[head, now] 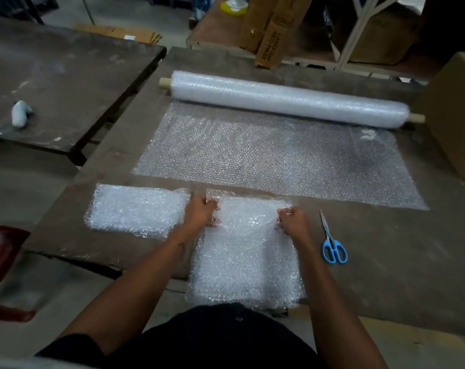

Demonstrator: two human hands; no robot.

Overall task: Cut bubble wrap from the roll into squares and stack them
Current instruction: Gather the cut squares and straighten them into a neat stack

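Nearest, a cut sheet (246, 259) of bubble wrap lies on the near edge of the table (386, 262), overhanging it toward the person. It looks thick enough to be several layers, but the count cannot be told. The left hand (200, 213) grips its far left corner, fingers curled round the edge. The right hand (292, 222) grips the right edge the same way. Both hands hold the sheet; neither holds a tool.

Just right of the right hand, the scissors (332, 243) lie flat on the table, blue handles near, blades pointing far, untouched.

Left of the held sheet, touching or nearly touching it, sits a stack (138, 209) of cut pieces.

Farther out, an unrolled length of wrap (274, 153) lies flat, apart from the near pieces by a strip of bare table. Behind it the roll (287, 99) rests across the table, plenty of wrap on it.

Judgement: task is partway. Some pieces are cut and stacked; the held sheet is probably being squared or moved to the stack. Much of the roll remains to cut.

Containers: cardboard boxes (271, 35) stand far off, a large box (455, 115) at far right; contents not visible.
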